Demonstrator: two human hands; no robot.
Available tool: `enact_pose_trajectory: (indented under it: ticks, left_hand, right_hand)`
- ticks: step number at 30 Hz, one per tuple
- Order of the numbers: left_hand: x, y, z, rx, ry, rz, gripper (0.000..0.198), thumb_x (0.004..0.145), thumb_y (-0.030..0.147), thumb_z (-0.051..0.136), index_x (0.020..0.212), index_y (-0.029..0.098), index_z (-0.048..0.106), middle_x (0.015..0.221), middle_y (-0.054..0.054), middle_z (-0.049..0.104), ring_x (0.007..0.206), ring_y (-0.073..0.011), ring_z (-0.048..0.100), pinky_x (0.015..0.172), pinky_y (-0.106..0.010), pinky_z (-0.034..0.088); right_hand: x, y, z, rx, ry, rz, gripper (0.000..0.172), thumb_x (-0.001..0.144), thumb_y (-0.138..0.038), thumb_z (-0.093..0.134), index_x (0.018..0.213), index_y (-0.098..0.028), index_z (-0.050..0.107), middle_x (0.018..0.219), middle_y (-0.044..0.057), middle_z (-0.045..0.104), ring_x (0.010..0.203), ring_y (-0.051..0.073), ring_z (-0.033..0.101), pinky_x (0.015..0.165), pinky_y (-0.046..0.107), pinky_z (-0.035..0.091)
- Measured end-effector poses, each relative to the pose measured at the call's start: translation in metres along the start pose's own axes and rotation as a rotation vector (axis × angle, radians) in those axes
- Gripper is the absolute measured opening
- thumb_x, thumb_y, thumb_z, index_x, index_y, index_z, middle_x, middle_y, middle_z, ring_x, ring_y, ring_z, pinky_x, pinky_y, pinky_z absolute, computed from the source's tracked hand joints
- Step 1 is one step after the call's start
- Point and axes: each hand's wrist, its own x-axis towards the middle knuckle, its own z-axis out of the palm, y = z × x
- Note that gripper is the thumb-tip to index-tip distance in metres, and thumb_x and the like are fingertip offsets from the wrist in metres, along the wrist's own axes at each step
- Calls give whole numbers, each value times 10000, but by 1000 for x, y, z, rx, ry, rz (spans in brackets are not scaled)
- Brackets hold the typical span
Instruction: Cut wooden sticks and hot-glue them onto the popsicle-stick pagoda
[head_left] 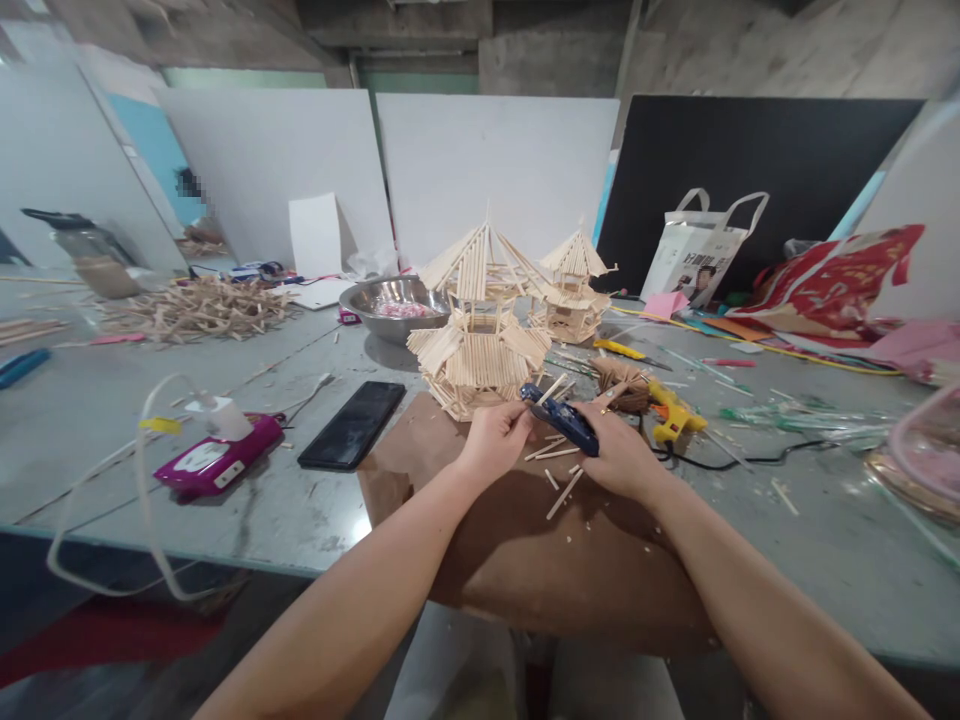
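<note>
My right hand (619,447) is closed around a dark blue hand cutter (566,420), whose head points left toward my other hand. Fingers pinched together, my left hand (498,436) is at the cutter's head. A thin wooden stick (553,389) juts out at the head and seems to run into the left fingers, though its held end is hidden. Just behind my hands stands a pagoda model (484,345) built of such sticks. Cut stick pieces (564,494) lie scattered below my hands on a brown paper sheet (517,570).
A second stick pagoda (571,295) and a steel bowl (397,309) stand behind. Left are a black phone (352,425), a purple power strip (220,455) and a stick pile (206,310). Right are a yellow glue gun (676,413), its black cord, and a yellow utility knife (621,349).
</note>
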Motion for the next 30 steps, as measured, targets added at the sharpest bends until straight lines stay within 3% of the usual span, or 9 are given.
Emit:
enact_pose_trajectory:
  ticks: [30]
  left_hand:
    - [0, 3, -2, 51, -52, -8, 325, 785, 310, 385, 553, 140, 536, 508, -6, 561, 500, -85, 492, 500, -190, 345]
  right_hand:
    - [-1, -4, -2, -16, -48, 33, 519, 585, -146, 454, 1104, -151, 462, 1061, 97, 559, 946, 229, 513, 805, 330, 374]
